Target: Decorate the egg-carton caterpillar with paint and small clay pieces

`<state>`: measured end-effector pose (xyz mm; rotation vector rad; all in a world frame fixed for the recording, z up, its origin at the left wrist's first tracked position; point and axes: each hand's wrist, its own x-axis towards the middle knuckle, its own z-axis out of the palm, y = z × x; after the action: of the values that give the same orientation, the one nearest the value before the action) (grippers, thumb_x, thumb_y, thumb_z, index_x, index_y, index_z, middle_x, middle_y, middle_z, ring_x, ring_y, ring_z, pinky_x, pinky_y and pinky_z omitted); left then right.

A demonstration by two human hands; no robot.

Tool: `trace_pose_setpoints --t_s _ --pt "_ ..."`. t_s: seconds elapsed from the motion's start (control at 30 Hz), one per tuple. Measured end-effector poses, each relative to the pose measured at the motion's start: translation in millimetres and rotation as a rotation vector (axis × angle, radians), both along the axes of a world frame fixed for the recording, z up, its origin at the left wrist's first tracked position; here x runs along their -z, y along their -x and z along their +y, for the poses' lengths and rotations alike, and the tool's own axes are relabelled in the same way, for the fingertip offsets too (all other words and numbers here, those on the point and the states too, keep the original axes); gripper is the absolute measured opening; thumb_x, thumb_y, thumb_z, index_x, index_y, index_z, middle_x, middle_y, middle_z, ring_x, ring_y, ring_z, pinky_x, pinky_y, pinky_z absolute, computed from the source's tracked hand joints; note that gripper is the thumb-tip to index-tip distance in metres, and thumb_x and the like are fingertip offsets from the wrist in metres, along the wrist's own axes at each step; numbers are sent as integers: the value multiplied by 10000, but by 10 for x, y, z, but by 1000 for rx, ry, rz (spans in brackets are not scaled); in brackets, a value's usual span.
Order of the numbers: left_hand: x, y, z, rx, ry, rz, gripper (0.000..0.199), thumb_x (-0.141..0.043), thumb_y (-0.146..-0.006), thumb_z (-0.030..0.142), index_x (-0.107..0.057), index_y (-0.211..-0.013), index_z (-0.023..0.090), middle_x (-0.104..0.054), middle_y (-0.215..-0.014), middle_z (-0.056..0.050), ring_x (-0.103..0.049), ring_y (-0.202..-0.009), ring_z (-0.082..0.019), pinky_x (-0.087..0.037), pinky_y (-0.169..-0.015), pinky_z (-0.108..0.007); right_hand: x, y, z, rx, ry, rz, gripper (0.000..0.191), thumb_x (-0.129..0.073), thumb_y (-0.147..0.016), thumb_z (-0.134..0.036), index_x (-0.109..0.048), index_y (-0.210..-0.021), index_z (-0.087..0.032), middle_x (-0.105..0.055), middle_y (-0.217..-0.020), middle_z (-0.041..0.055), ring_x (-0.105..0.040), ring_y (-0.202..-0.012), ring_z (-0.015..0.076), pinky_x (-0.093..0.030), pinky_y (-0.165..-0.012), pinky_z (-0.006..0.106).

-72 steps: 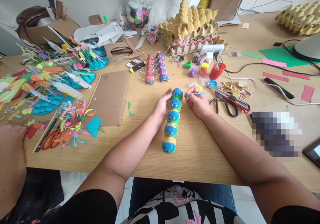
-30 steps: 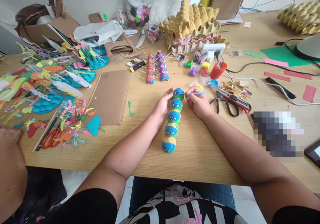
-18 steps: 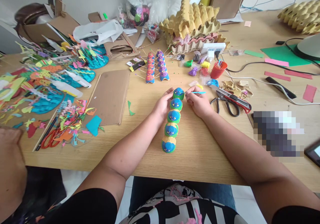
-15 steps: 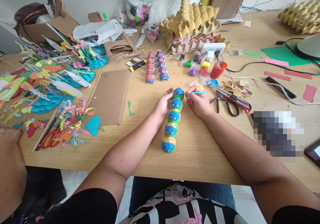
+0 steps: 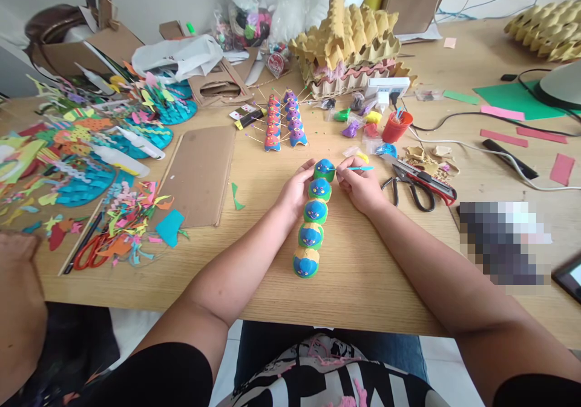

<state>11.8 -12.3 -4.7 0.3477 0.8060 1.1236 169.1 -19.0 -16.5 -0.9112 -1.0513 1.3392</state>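
Observation:
A strip of egg-carton cups (image 5: pixel 315 211), coated in blue and green with small faces, runs away from me down the middle of the table. At its far end my left hand (image 5: pixel 299 184) is closed around the left side of the farthest cup. My right hand (image 5: pixel 358 184) pinches a thin light-blue modelling tool (image 5: pixel 361 168), whose tip meets the right side of that same cup. Beyond them stand two finished-looking egg-carton strips, one red and blue (image 5: pixel 272 124), one purple and blue (image 5: pixel 294 120), with thin sticks poking out.
Right of my hand lie black-handled scissors (image 5: pixel 420 196), a red cutter knife (image 5: pixel 422 180) and a red cup (image 5: pixel 397 127). Cardboard (image 5: pixel 197 177), paper scraps (image 5: pixel 131 219) and glue bottles (image 5: pixel 120 160) lie left. Egg trays (image 5: pixel 349 38) are stacked behind. Another person's arm (image 5: pixel 20 298) rests at the left edge.
Almost nothing differs. Both hands, the egg-carton strip and the modelling tool keep their places; the other person's arm at left has shifted very slightly.

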Motion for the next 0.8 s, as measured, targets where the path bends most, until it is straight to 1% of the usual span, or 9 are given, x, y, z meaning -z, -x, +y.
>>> trace_pose_setpoints --t_s 0.2,0.37,0.53,0.8 --pt "-23 -12 -8 -10 6 -5 185 -554 -974 77 -619 -1105 190 -729 -787 21 -674 -608 -106 -491 -647 -236 -12 5 -5 -1 -5 6 301 -836 -754 -392 -585 -755 -228 -531 -606 -61 -339 -503 68 -182 -525 282" --pt "-17 -14 -11 -13 -1 -3 211 -589 -960 90 -631 -1139 193 -741 -802 19 -688 -624 -104 -521 -678 -228 -4 4 -3 -6 4 -5 332 -853 -750 -427 -589 -768 -228 -532 -610 -62 -343 -496 66 -172 -513 283" --pt "-12 -16 -6 -19 3 -18 209 -599 -951 86 -625 -1130 191 -735 -780 21 -682 -596 -101 -490 -608 -214 22 -7 11 -14 6 -13 354 -853 -751 -462 -581 -779 -237 -521 -620 -62 -313 -502 70 -166 -517 281" --pt "-18 -12 -13 -11 -8 -19 132 -566 -981 88 -605 -1054 191 -738 -770 24 -678 -574 -106 -459 -581 -236 16 3 18 -8 13 16 306 -836 -736 -394 -578 -774 -235 -529 -609 -64 -320 -502 69 -175 -526 272"
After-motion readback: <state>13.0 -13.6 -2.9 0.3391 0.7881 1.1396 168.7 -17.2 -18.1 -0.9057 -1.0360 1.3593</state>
